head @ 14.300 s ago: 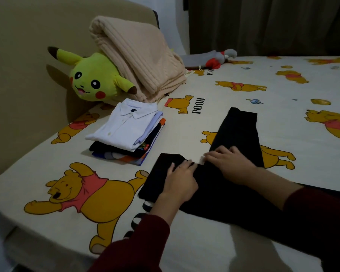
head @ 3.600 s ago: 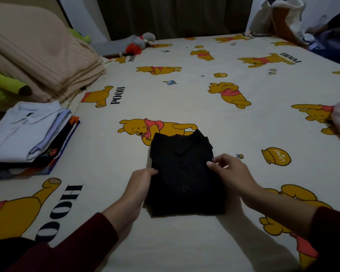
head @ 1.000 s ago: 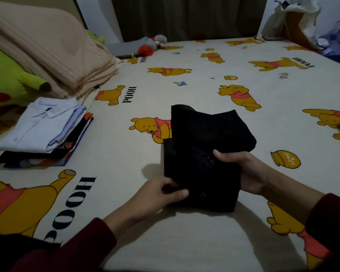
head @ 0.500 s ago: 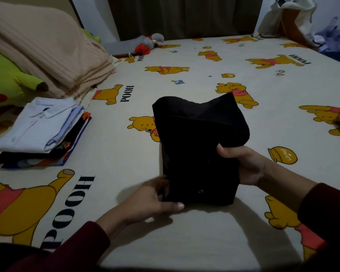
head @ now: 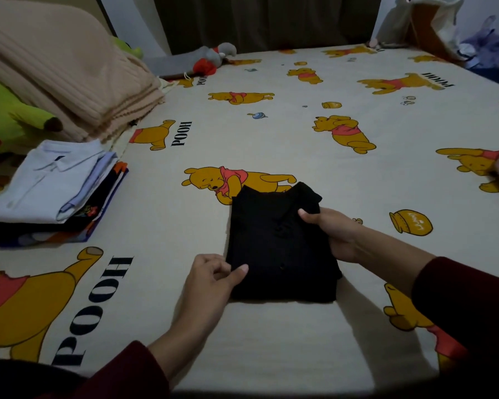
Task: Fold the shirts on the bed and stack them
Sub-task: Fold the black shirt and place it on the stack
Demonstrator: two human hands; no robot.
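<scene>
A cream bedsheet printed with yellow bears covers the bed; dim light. Dark curtains hang far beyond the hands, a pale wall strip to their left, a beige headboard far left

A single head-worn, wide-angle view looks forward and steeply down from the near edge of the cream, bear-printed bed sheet. It faces across the bed toward the dark curtain at the upper centre of the frame. The sleeved forearms enter close from the bottom edge. Straight lines bow near the frame's borders.
</scene>
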